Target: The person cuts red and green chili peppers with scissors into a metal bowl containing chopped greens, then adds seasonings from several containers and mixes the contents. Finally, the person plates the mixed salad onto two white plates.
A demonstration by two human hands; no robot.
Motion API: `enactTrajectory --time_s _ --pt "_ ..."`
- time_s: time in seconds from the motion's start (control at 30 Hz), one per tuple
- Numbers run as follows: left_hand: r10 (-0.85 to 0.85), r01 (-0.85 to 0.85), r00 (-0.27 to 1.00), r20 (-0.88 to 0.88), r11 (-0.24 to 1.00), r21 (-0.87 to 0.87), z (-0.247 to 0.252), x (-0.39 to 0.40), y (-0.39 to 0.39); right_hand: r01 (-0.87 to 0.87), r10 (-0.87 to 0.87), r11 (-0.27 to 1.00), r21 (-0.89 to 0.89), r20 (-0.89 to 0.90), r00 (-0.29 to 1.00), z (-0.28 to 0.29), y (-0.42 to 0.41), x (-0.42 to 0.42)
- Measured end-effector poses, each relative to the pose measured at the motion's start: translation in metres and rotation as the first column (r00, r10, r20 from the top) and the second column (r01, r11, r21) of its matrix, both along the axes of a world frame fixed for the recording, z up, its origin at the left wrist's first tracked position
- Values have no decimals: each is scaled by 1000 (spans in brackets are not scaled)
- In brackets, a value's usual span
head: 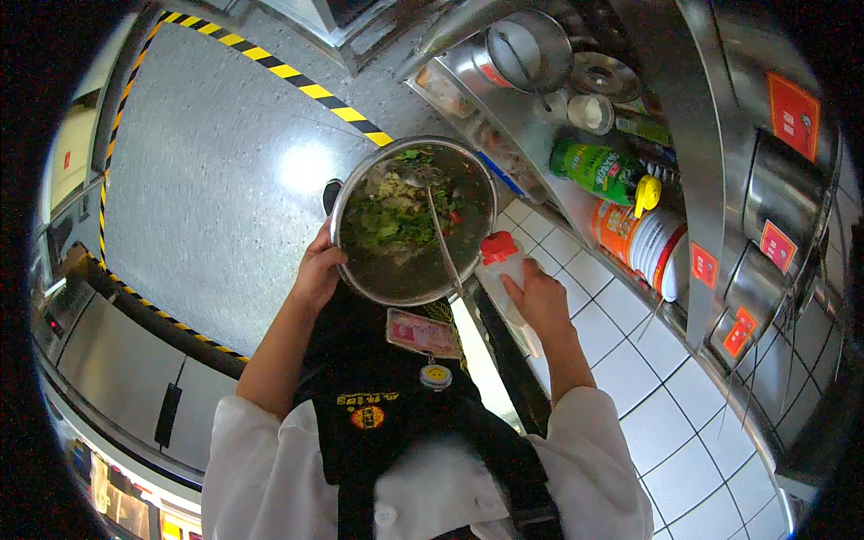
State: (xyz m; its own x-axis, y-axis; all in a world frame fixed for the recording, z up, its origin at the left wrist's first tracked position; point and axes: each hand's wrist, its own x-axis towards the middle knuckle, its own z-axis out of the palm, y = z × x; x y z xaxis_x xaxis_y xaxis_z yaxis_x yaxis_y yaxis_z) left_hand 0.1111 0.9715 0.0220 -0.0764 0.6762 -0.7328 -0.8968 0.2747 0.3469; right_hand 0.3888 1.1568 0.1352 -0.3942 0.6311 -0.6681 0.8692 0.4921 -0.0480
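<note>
My left hand (320, 260) grips the left rim of a round stainless steel bowl (405, 302). Inside are chopped green herbs (391, 223), a pale minced heap and a few red bits in dark liquid. A metal spoon (439, 229) rests in the bowl, its handle crossing the lower right rim. Beside that rim, my right hand (543, 293) is closed around a translucent white plastic container with a red cap (499, 250). The base of this container is hidden by the hand.
On a steel shelf at right stand a metal pot (530, 54), a green-labelled bottle with a yellow cap (601, 172) and an orange-and-white tub (638, 246). White wall tiles (675, 405) run below. Black-and-yellow tape (290, 71) borders the grey floor (202, 169).
</note>
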Motion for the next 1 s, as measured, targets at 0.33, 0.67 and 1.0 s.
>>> enactTrajectory --time_s 0.33,0.67,1.0 --pt "1 -1 1000 -14 1000 12 7 -4 -1 -35 38 999 -38 55 998 1 -4 -12" --pt "25 -24 999 -38 1000 13 -10 -1 -13 -56 66 995 -78 134 989 6 -3 -18" --pt "34 -33 998 53 999 -30 -5 3 -10 216 -150 963 161 -345 926 23 7 55"
